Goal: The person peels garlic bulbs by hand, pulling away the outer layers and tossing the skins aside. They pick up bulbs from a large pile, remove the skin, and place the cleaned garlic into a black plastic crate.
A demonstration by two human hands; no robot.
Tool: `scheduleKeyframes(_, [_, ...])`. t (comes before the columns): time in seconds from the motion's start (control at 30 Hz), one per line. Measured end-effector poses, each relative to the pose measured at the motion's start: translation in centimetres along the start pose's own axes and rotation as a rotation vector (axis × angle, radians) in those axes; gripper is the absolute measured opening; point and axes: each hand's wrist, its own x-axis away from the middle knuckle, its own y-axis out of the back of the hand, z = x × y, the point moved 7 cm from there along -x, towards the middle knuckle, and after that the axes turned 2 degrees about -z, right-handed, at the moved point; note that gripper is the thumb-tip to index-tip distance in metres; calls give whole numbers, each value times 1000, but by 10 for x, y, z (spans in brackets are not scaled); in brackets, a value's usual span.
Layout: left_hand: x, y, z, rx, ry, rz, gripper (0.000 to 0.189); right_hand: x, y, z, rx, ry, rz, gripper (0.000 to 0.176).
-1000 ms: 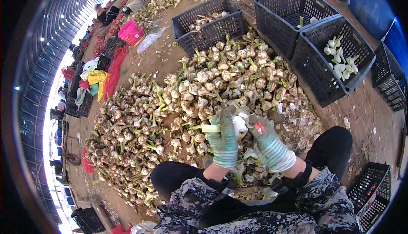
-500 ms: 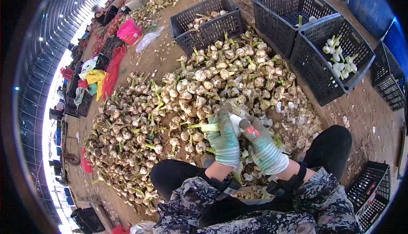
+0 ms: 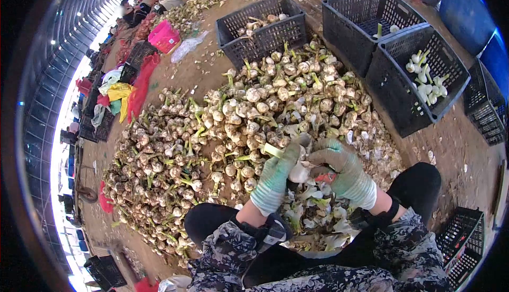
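My left hand (image 3: 277,178), in a green and white glove, is closed around a garlic bulb (image 3: 300,173). The bulb's pale cut stem sticks out past the fingers to the upper left, and its white lower side shows. Close on the bulb's right is my right hand (image 3: 347,171), gloved too, with its fingers curled in. A red bit (image 3: 325,177) shows at its thumb; I cannot make out what it is. Beneath both hands lie peeled garlic skins (image 3: 310,199). A large heap of unpeeled garlic (image 3: 260,106) spreads in front and to the left.
One black crate (image 3: 260,32) with some garlic stands behind the heap. To the right, a second crate (image 3: 350,32) adjoins a crate (image 3: 403,93) holding clean white bulbs. More crates (image 3: 485,103) stand at the far right. A pink bucket (image 3: 164,37) sits at the back left.
My left hand has turned, tilting the bulb so its white side faces down toward me. My right hand has shifted right and rotated, with its fingers now curled beside the bulb.
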Motion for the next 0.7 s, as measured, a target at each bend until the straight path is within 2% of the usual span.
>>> scheduleKeyframes(0.07, [-5, 12, 8, -42, -24, 17, 34, 2, -3, -1, -94, 2, -20, 35])
scheduleKeyframes(0.13, [3, 21, 3, -83, -101, -313, 36, 4, -7, -5, -128, -134, -130, 36])
scheduleKeyframes(0.17, [2, 12, -3, -65, -133, -148, 36, 4, -5, 8, 88, -73, -126, 36])
scheduleKeyframes(0.2, [1, 15, -2, -65, -136, -151, 36, 8, -9, 9, 86, -69, -123, 36])
scheduleKeyframes(0.27, [-1, 37, 17, 103, 45, -357, 42, 24, -24, 18, 112, 78, -78, 36])
scheduleKeyframes(0.3, [-3, 38, 17, -91, 29, -438, 57, 29, -29, 4, 123, -30, -32, 36])
scheduleKeyframes(0.33, [-2, 38, 17, -87, 34, -442, 57, 32, -33, -1, 121, -35, -25, 36])
scheduleKeyframes(0.4, [-2, 38, 27, 47, 179, -458, 56, 36, -44, -15, 89, -174, 115, 37])
scheduleKeyframes(0.43, [-2, 36, 29, 76, 144, -472, 53, 36, -42, -15, 91, -174, 119, 37])
scheduleKeyframes(0.53, [-7, 38, 32, 109, 151, -449, 55, 42, -24, -22, -345, -315, -49, 41])
scheduleKeyframes(0.57, [-6, 33, 37, 179, 236, -387, 57, 34, -12, -20, -239, -184, -134, 51])
scheduleKeyframes(0.6, [-8, 36, 40, 186, 234, -389, 57, 27, -10, -14, -238, -184, -126, 51])
scheduleKeyframes(0.67, [-14, 45, 49, 30, 295, -465, 61, 13, -6, 16, 165, -16, -145, 52])
scheduleKeyframes(0.7, [-9, 37, 38, -185, 187, -472, 59, 12, -11, 13, 132, 12, -113, 57])
